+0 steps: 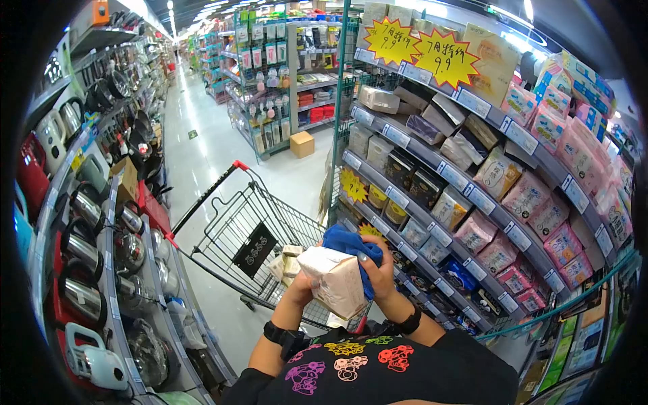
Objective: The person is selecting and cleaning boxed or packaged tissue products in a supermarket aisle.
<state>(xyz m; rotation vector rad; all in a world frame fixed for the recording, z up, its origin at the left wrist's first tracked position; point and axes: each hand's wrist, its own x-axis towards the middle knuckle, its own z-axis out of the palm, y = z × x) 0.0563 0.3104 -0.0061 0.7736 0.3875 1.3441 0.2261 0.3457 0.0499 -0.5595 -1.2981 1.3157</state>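
A pale, soft-wrapped tissue pack [332, 278] is held in front of my chest, above the cart. My left hand [297, 293] is closed around its near left side, with most of the fingers hidden under the pack. My right hand [381, 271] grips a crumpled blue cloth [345, 240] against the pack's far right side, its thumb bent over the fabric. Below and beyond my hands stands a black wire shopping cart [214, 260] with red handle ends. Several pale packs [289, 262] lie inside it.
Shelves of wrapped tissue and pad packs [476, 229] slope along the right, under yellow price signs [445, 57]. Kettles [82, 253] and pots line the left shelves. A white-floored aisle [196, 145] runs ahead, with a cardboard box [302, 144] beside a display rack.
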